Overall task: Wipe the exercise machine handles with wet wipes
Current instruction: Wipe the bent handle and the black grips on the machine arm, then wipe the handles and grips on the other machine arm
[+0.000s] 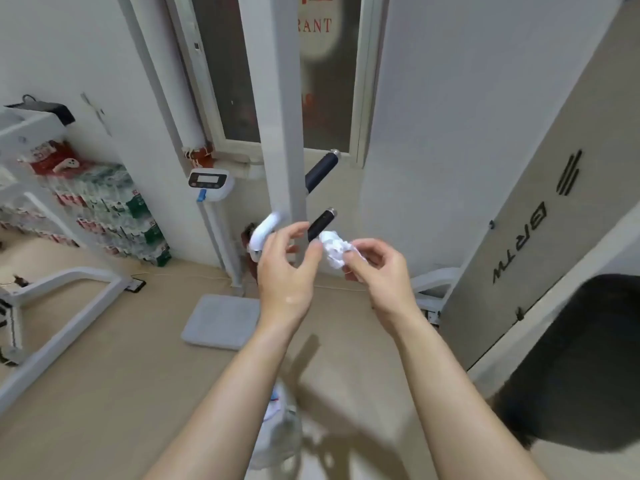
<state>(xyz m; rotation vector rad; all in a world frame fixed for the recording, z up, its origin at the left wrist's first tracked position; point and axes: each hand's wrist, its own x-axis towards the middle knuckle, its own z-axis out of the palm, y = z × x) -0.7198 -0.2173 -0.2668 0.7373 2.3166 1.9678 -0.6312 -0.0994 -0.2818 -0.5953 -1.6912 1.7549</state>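
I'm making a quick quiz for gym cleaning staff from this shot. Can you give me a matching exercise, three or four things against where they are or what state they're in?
Column one:
1. wet wipe
2. lower black handle
3. upper black handle
4. scale platform

Column two:
A. flat on the floor, at the foot of the white post
B. crumpled, held in the right hand
C. sticking out from the white post, high above both hands
D. just behind the fingers of the left hand, its end next to the wipe

Pairs: 1-B, 2-D, 3-C, 4-A
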